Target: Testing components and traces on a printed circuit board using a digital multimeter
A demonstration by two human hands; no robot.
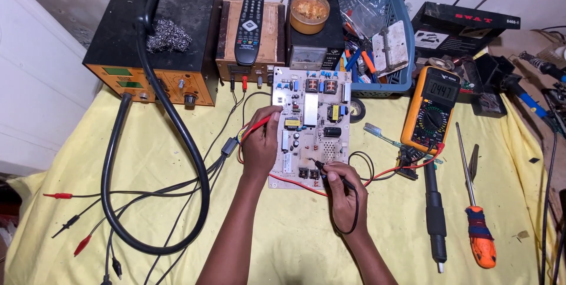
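A white circuit board with several components lies on the yellow cloth in the middle. My left hand rests at its left edge, shut on a red test probe that touches the board's left side. At the board's lower right my right hand is shut on a black test probe, whose tip touches the board. Red and black leads run right to an orange multimeter with a lit display.
An orange-fronted black station with a thick black hose stands back left. Beside it are a remote control, a small meter box and a blue basket of tools. A screwdriver and a black soldering iron lie right.
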